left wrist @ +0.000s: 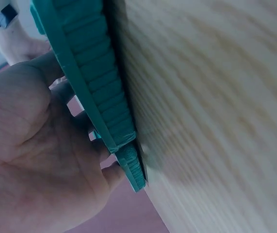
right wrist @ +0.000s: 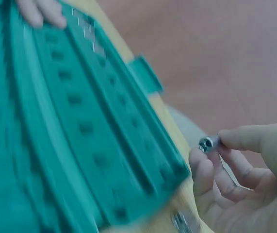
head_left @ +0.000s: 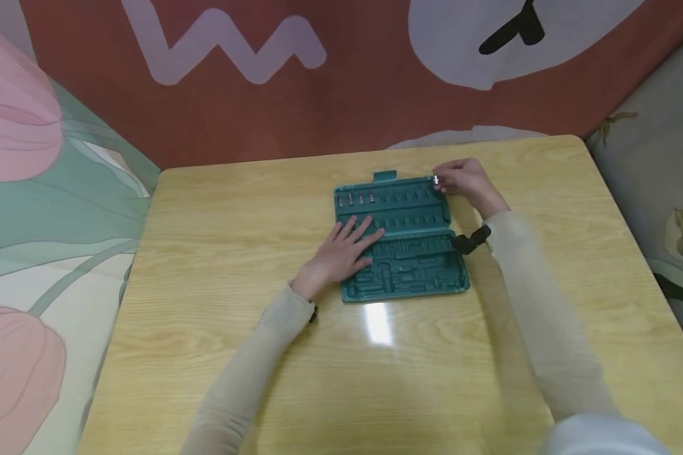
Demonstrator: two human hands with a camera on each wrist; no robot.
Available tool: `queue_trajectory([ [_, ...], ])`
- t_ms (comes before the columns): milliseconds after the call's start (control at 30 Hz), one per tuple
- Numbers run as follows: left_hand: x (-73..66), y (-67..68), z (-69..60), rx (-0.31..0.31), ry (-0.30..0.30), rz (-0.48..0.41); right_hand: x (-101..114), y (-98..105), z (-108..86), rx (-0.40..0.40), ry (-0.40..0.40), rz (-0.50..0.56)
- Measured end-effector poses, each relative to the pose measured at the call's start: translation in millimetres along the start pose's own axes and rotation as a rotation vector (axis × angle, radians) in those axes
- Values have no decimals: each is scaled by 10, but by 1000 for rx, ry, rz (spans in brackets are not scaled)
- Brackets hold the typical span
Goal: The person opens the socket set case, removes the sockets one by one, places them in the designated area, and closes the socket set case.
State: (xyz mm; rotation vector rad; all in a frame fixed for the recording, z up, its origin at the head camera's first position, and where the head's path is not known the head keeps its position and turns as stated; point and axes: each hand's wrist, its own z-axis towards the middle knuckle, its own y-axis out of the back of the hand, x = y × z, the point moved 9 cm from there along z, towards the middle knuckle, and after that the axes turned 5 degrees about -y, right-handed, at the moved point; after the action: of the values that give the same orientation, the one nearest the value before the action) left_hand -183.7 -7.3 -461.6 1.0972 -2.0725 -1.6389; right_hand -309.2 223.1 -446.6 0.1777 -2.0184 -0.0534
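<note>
A green plastic tool case [head_left: 415, 278] lies unfolded on the table, its moulded slots facing up. My left hand [head_left: 338, 254] rests on the left side of the case with fingers spread and straight. Between thumb and fingertips, my right hand [head_left: 468, 182] pinches a small silver socket [right wrist: 209, 143] at the far right corner of the case. In the right wrist view the socket's hollow end shows, apart from the case. Several small metal sockets [head_left: 361, 200] sit in the left part of the far row.
A wooden table [head_left: 216, 253] carries the case. Another blurred metal piece [right wrist: 182, 222] lies beside the case's edge in the right wrist view. The latch tab [head_left: 384, 175] sticks out at the far side. Behind the table hangs a red patterned cloth [head_left: 347, 107].
</note>
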Motion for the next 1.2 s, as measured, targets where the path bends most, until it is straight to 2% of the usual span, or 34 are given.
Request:
queue_trajectory([
  [233,13,9,8,-9,1,14,-86,526,-84,-159,44,-23],
  [300,20,20,14,-13,1,23,-103,637,-83,-198,43,-34],
  [400,22,29,16,-8,5,33,-136,746,-64,-245,40,-104],
  [533,23,7,11,13,15,22,-245,796,-14,-256,-17,-191],
  [667,24,-4,0,14,21,-5,-350,797,28,-251,-59,-182],
  [867,33,13,-15,3,33,-6,-375,785,50,-276,-52,-163],
  [1200,2,40,-11,12,35,-31,-400,772,64,-338,-57,-238],
])
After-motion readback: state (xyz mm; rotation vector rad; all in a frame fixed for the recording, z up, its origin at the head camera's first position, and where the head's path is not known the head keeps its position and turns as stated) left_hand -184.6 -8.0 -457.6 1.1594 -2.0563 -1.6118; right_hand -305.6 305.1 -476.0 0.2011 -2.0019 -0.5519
